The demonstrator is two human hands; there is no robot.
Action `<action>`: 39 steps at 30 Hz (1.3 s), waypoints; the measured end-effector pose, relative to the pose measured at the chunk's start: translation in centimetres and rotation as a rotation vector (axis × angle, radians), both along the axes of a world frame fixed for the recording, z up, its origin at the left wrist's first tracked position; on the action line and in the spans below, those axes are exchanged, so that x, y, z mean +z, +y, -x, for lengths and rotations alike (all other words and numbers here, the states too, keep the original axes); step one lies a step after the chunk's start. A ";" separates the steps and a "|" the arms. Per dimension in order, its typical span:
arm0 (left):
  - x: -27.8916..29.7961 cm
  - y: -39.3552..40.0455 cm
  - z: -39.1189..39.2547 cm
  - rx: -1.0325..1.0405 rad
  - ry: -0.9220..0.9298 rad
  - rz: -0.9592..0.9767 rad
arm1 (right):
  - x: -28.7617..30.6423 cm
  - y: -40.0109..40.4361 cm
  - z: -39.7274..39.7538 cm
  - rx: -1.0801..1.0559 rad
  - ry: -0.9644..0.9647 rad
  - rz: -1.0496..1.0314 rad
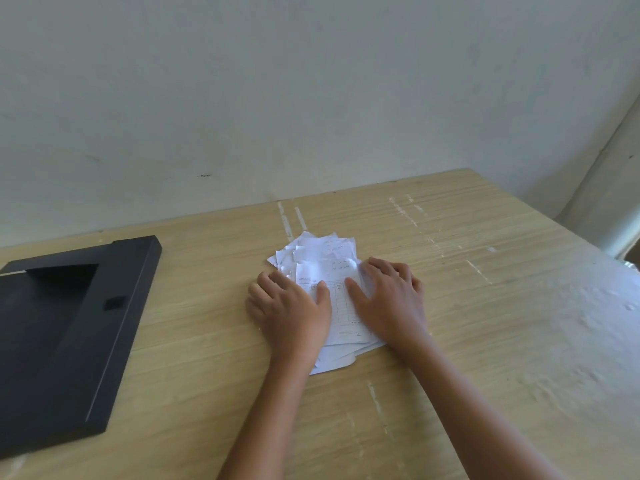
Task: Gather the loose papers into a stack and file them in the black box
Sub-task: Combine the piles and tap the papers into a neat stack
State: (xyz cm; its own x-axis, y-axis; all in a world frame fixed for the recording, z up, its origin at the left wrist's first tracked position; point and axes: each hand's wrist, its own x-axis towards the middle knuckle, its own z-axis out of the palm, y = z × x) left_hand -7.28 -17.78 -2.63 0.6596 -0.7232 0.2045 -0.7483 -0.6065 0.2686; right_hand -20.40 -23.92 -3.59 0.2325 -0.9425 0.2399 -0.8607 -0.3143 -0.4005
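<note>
— While I watched, both hands lay flat on the papers, mid-table. I think it was the gathering step.
— Gripping anything?
— No. The left hand and right hand were spread, palms down, pressing the messy pile from each side.
— Next?
— I'd say squeeze the edges even, then carry it to the box, far left.

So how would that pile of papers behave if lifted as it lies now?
The papers look thin and creased, so probably floppy. Their edges fan out unevenly, so sheets may slip apart. Likely light; both hands, left hand and right hand, rest flat on them.
</note>
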 end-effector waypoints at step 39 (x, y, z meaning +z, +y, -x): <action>2.0 -0.8 0.9 -0.159 0.213 0.206 | -0.6 -0.5 0.3 -0.031 -0.166 0.034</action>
